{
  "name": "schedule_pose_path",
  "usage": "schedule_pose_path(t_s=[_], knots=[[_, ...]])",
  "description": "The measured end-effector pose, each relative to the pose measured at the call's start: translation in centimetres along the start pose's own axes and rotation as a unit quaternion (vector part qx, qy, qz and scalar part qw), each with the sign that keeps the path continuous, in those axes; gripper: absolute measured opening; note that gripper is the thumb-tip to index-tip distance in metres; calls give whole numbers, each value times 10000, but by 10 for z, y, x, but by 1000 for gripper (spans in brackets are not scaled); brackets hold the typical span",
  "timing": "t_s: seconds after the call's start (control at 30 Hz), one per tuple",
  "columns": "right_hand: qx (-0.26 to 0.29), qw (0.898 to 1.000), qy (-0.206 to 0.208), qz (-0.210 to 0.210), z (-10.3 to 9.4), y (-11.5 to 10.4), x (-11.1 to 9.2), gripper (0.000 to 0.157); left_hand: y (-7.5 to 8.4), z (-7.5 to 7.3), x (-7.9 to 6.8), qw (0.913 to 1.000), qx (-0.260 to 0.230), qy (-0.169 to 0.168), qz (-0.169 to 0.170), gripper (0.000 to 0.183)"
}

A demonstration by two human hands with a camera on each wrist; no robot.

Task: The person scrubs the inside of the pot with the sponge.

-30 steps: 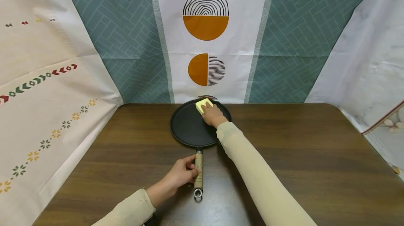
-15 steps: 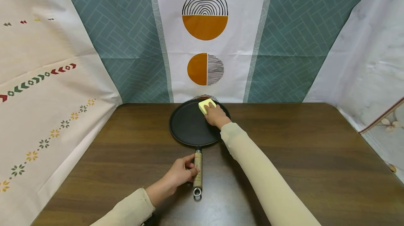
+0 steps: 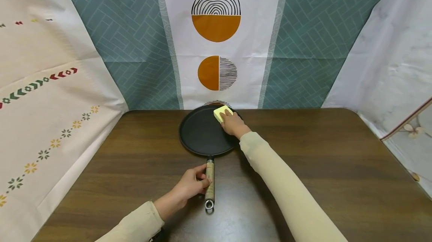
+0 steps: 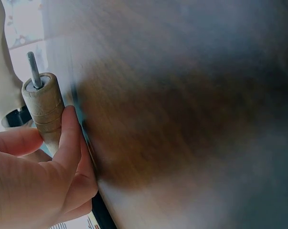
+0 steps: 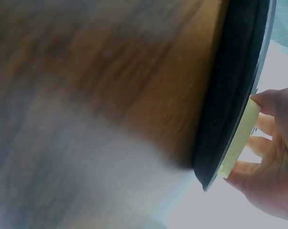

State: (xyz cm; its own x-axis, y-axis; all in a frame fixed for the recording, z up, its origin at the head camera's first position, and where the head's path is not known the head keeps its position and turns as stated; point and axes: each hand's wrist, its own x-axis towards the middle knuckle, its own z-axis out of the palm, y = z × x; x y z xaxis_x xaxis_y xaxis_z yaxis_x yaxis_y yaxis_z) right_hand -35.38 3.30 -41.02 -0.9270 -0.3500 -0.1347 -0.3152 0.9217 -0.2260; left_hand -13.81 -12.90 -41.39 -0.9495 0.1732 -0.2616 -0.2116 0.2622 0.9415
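Note:
A black, shallow round frying pan (image 3: 202,135) lies at the back of the wooden table in the head view. Its wooden handle (image 3: 210,174), with a metal ring at the end, points toward me. My left hand (image 3: 189,185) pinches that handle between thumb and fingers; the left wrist view has the handle (image 4: 43,107) upright in the fingers. On the pan's far right part, my right hand (image 3: 233,124) grips a pale yellow sponge (image 3: 220,111). Seen from the right wrist, the sponge (image 5: 239,140) lies flat against the pan's inner face, fingers round its edges.
The brown table (image 3: 303,152) extends on both sides of the pan. Behind its far edge hangs a green and white patterned cloth (image 3: 249,47), close to the pan's back rim. A cream cloth (image 3: 67,122) borders the left, a pale floral one (image 3: 388,65) the right.
My right hand has slid the sponge a little to the right across the pan. The left hand keeps its hold on the handle. The head view has shifted slightly.

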Motion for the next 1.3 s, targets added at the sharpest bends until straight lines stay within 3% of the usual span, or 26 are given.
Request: schedule_pose_path(t_s=[0.5,1.3], knots=[[-103,9998,-33,-163,-2,14,-10,53,0,-1,-1,10000,-7,38,-7,58],[-96,9986,56,-514,4,16,-35,54,0,1,0,9999,-4,109,-29,56]])
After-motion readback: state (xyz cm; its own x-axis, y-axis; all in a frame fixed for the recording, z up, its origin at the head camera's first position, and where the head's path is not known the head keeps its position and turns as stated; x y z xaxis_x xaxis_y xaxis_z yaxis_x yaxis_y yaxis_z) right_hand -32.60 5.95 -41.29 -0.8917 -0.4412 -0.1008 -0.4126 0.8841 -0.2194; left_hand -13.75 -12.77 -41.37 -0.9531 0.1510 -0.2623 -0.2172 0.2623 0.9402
